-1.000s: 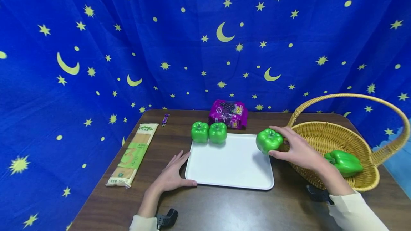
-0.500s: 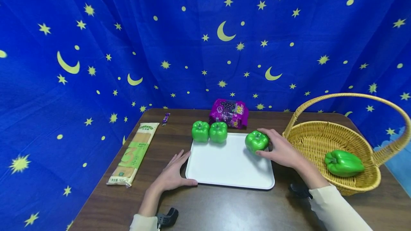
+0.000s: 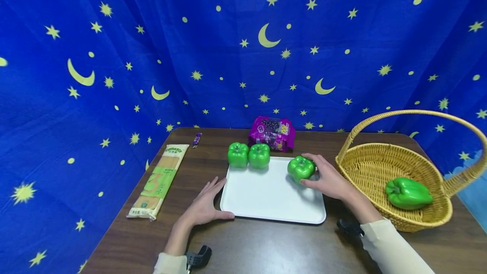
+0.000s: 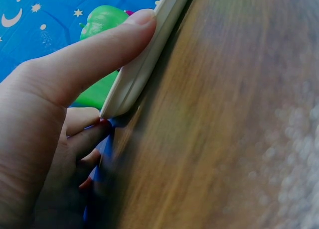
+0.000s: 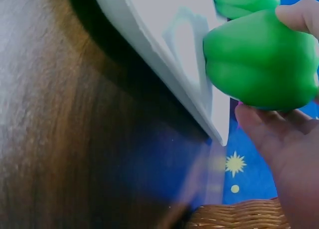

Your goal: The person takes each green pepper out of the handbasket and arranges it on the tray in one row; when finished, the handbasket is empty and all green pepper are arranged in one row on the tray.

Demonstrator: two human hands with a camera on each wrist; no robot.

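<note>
Your right hand (image 3: 328, 178) grips a green pepper (image 3: 299, 169) between thumb and fingers at the far right part of the white tray (image 3: 266, 198); your left hand (image 3: 202, 209), fingers extended, touches the tray's near left corner, well apart from the pepper.

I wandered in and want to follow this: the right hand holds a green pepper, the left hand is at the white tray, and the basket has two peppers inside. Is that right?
Not quite: the basket has one pepper inside, not two, as the head view shows. The right hand does hold a green pepper, and the left hand is at the white tray.
</note>
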